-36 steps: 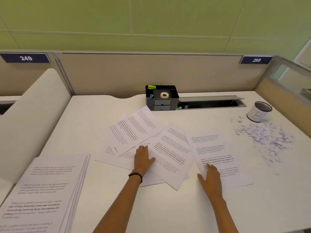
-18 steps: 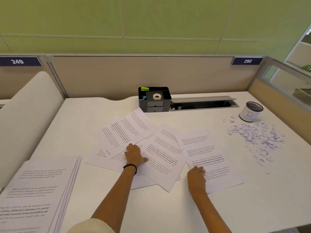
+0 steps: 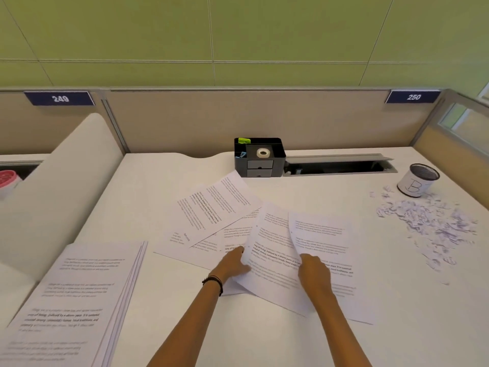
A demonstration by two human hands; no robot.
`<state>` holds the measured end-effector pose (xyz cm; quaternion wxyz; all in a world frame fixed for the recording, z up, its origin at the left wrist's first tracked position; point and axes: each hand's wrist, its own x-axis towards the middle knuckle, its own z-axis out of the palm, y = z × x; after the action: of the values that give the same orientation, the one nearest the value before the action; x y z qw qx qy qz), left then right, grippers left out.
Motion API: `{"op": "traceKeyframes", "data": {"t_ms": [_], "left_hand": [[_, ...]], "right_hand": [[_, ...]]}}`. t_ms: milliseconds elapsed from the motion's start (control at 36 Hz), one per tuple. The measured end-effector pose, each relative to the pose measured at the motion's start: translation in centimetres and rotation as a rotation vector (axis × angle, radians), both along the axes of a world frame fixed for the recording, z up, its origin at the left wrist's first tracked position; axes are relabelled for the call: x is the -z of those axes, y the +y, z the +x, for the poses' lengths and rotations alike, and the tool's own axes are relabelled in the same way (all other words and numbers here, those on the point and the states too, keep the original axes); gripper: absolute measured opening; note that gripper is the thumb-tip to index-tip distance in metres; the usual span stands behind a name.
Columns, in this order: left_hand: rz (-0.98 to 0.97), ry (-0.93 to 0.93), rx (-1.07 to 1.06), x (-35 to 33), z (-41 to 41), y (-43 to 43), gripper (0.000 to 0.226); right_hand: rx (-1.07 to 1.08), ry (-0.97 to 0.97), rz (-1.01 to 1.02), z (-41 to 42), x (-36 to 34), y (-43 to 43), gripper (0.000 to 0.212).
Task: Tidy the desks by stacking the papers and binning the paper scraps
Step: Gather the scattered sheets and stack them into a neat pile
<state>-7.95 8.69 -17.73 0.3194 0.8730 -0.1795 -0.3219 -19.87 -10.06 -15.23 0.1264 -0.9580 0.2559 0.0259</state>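
1. Here, loose printed sheets fanned across the middle of the white desk, overlapping.
2. Left hand with fingers curled round the left edge of the middle sheet, lifting it slightly.
3. Right hand pinching the near-left edge of the rightmost sheet, its corner raised over the middle one.
4. Neat stack of papers at near left.
5. Paper scraps heaped at far right, just beside a small bin.
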Motion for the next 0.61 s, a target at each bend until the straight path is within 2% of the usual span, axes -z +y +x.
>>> {"op": "traceKeyframes", "data": {"t_ms": [222,361,500,556,611], "left_hand": [[-0.258,0.204,-0.040,-0.3,-1.9,1.3,0.040],[-0.261,0.208,-0.154,-0.6,-2.4,1.0,0.038],[-0.166,0.159,-0.214,-0.6,-1.9,1.4,0.033],[-0.108,0.051,-0.261,-0.5,-1.5,1.9,0.030],[-0.042,-0.123,-0.314,-0.1,-1.0,2.3,0.034]], "right_hand": [[-0.122,-0.005,0.135,2.0,0.3,5.2,0.025],[-0.201,-0.031,0.219,2.6,0.2,7.2,0.033],[-0.004,-0.263,0.394,2.7,0.0,4.5,0.029],[0.096,-0.359,0.416,2.2,0.4,2.3,0.030],[0.184,-0.344,0.354,1.7,1.0,-0.1,0.034]]}}
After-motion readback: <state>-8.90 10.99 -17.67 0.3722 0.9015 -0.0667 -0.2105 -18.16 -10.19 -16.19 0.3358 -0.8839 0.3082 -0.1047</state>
